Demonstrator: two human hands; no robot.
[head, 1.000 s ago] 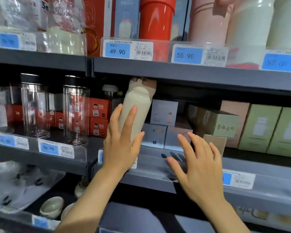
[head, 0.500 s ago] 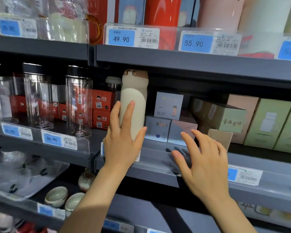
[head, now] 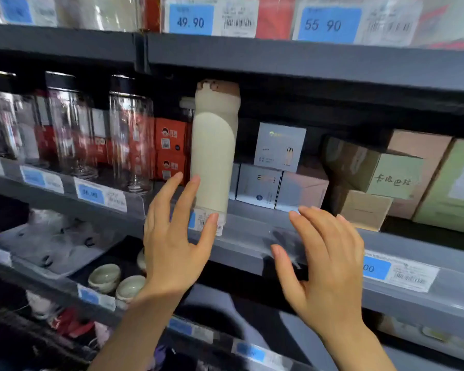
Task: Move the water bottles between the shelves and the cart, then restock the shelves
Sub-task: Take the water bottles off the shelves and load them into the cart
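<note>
A cream water bottle with a tan lid stands upright at the front of the middle shelf, its top close under the shelf above. My left hand is just in front of its base with straight, spread fingers; the fingertips reach the bottle's lower edge, and no grip shows. My right hand hovers to the right in front of the shelf edge, fingers spread, holding nothing.
Clear glass bottles with black caps stand to the left, red boxes behind them. Blue-grey boxes and cardboard and green boxes fill the right. Small bowls sit on the lower shelf. Price tags line the shelf edges.
The bottle went from tilted to upright on the shelf. My left hand let go of it and slid down to its base. My right hand has pulled slightly back from the shelf edge.
</note>
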